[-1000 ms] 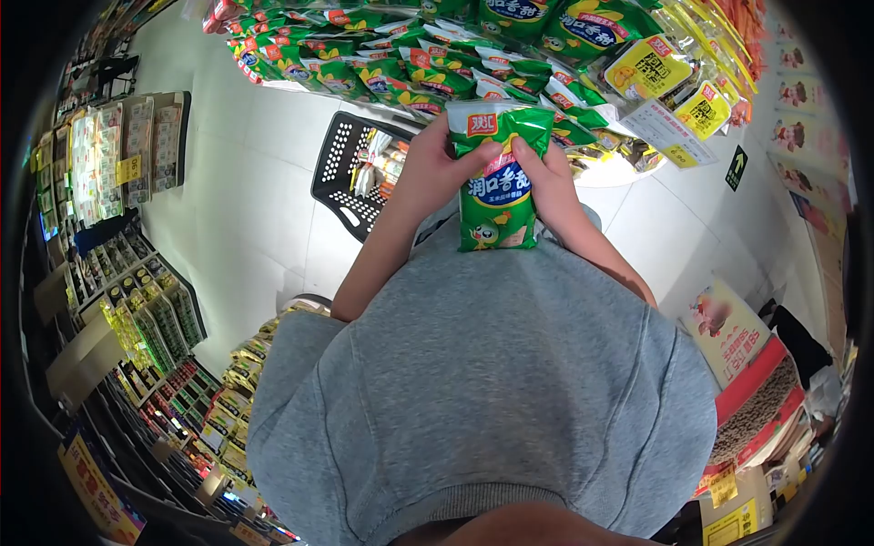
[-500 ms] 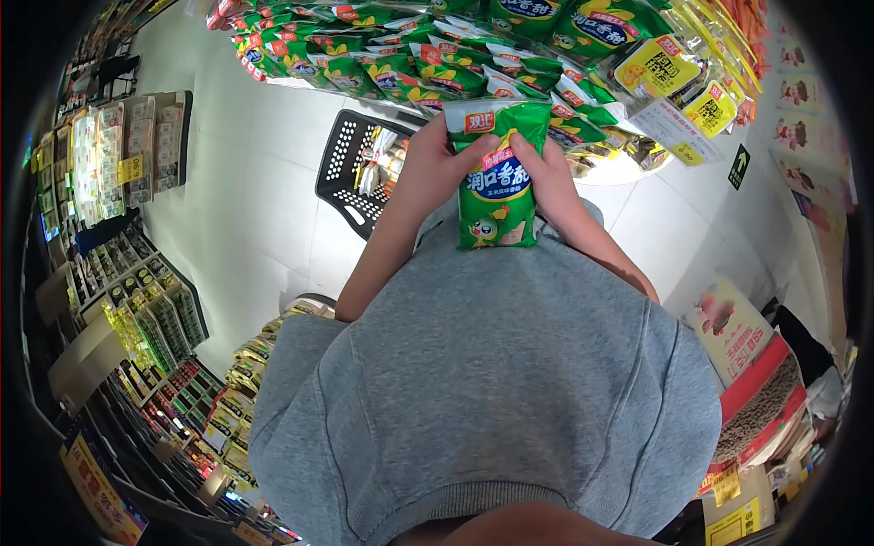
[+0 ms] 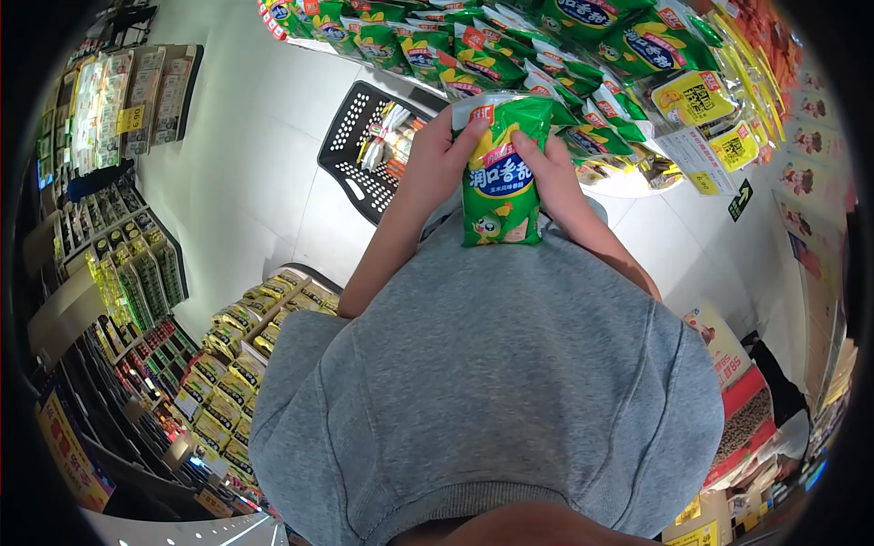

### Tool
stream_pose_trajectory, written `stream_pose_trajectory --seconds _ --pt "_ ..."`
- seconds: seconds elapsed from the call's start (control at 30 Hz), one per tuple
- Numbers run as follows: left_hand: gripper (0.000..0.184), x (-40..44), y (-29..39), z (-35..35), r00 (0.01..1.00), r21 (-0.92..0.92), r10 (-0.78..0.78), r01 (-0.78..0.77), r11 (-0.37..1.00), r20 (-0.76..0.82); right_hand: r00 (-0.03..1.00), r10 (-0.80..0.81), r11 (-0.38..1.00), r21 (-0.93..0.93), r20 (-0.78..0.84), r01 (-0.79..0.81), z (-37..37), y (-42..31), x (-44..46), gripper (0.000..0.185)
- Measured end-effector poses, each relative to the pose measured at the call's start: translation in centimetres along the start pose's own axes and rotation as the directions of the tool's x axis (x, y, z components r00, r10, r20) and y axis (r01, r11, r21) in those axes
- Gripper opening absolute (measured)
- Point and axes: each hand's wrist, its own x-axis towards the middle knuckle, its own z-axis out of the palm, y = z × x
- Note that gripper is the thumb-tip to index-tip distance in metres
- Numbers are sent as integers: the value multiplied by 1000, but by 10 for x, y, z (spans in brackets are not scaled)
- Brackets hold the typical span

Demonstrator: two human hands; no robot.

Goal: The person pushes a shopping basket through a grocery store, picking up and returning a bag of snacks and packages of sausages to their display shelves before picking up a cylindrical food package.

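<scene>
A green packet of sausages (image 3: pixel 503 205) with a blue oval label and a white top edge is held upright in front of my chest. My left hand (image 3: pixel 439 156) grips its left side, thumb on the front near the red logo. Around the right side is my right hand (image 3: pixel 550 171), its thumb pressed on the front beside the label. The fingers behind the packet are hidden. Just beyond it, many similar green packets (image 3: pixel 421 56) lie in rows on a display.
A black shopping basket (image 3: pixel 343 150) with several packaged items stands on the white floor, left of the hands. A price card (image 3: pixel 696 159) hangs on the display's right. Yellow packages (image 3: pixel 214 400) fill a stand at lower left; shelves (image 3: pixel 146 273) line the left side.
The view has turned a little, so the display sits further right and more of the yellow-package stand shows. My left thumb has moved up the packet; both hands still hold it.
</scene>
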Motion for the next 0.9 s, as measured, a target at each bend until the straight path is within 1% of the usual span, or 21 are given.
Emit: stream_pose_trajectory --seconds 0.07,0.17,0.33,0.37,0.47,0.57,0.63,0.73,0.77,0.87,0.9 --pt "36 -2 1 -2 1000 -7 13 -13 1000 -18 1000 8 1000 -11 8 -8 4 -3 1 35" --pt "36 -2 1 -5 1000 -48 11 -11 999 -3 1000 28 999 -32 4 -28 5 -4 3 35" --pt "36 2 4 -2 1000 15 1 -1 1000 5 999 32 999 -27 28 -31 -1 -4 4 35" --pt "36 3 4 -2 1000 34 2 -2 999 7 999 33 998 -59 28 -31 -1 -6 3 36" --pt "35 5 4 -1 1000 6 -25 24 1000 17 999 33 991 -132 24 -30 -3 -10 -1 38" --pt "34 6 2 3 1000 12 7 -7 1000 5 999 34 986 -163 18 -30 -8 -7 0 41" --pt "33 8 1 6 1000 -14 1 -1 1000 24 999 46 984 -172 7 -44 -10 -8 -3 42" --pt "33 9 0 10 997 -56 -25 29 998 70 1000 22 991 -134 -2 -22 -14 -8 -5 43" --pt "34 9 0 11 995 -71 -35 42 997 89 1000 -4 989 -146 -9 3 -15 -7 -5 43" --pt "38 10 -1 18 993 -143 1 16 990 117 997 -79 984 -161 -25 74 -22 -1 -6 41" --pt "40 10 0 19 991 -192 -18 43 980 131 995 -100 984 -152 -26 95 -23 -1 -7 40"
